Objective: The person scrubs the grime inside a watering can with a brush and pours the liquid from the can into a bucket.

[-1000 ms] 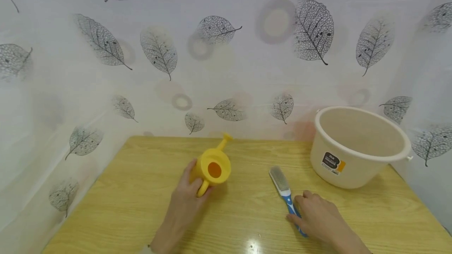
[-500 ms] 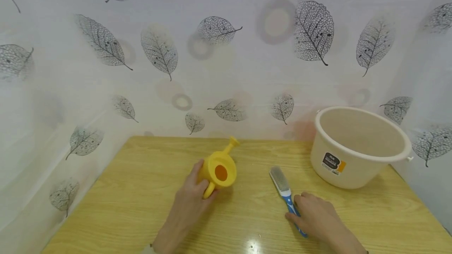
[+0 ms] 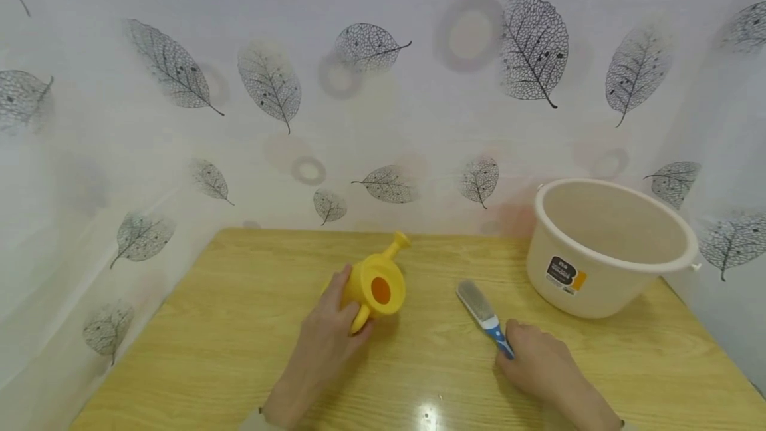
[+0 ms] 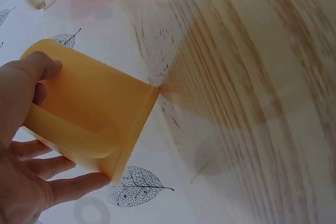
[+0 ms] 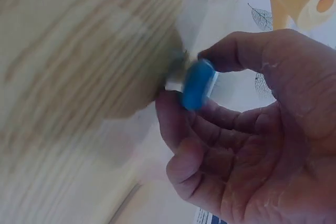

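A small yellow watering can (image 3: 377,285) is at the middle of the wooden table (image 3: 239,324), tipped so its round opening faces me and its spout points to the back right. My left hand (image 3: 338,311) grips it at the handle. In the left wrist view the thumb lies on the can (image 4: 94,108), fingers pass under the handle, and one bottom corner touches the wood. A brush (image 3: 479,308) with a grey bristle head and blue handle lies right of the can. My right hand (image 3: 526,351) curls round the blue handle (image 5: 198,83), thumb and fingers pinching it.
A large cream plastic tub (image 3: 610,245) with a dark label stands at the back right of the table. Leaf-patterned white sheeting (image 3: 383,85) closes off the back and both sides. The table's front edge lies near my forearms.
My left hand has shifted the watering can slightly right, swinging its spout rightward. My right hand has slid over the brush handle and curled round it, covering the handle's near end.
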`<act>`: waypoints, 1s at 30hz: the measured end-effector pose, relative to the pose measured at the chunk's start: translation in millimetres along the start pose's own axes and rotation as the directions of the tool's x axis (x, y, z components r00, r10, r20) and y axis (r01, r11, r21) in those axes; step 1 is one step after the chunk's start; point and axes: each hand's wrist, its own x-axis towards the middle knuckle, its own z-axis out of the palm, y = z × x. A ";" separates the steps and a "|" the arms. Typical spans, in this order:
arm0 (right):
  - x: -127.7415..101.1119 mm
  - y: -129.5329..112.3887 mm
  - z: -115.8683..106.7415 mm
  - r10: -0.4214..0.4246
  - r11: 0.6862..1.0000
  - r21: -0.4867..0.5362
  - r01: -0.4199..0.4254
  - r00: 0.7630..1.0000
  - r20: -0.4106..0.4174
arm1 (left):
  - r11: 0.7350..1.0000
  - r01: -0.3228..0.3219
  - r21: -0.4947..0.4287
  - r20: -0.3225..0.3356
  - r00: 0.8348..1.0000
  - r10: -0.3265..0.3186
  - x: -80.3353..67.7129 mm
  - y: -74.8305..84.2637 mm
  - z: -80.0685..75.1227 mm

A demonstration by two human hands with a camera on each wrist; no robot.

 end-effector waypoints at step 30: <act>-6.4 -9.1 -21.7 -0.198 0.870 0.396 0.293 0.944 -0.264 | 1.000 -0.001 -0.024 -0.005 1.000 0.000 0.6 2.7 5.2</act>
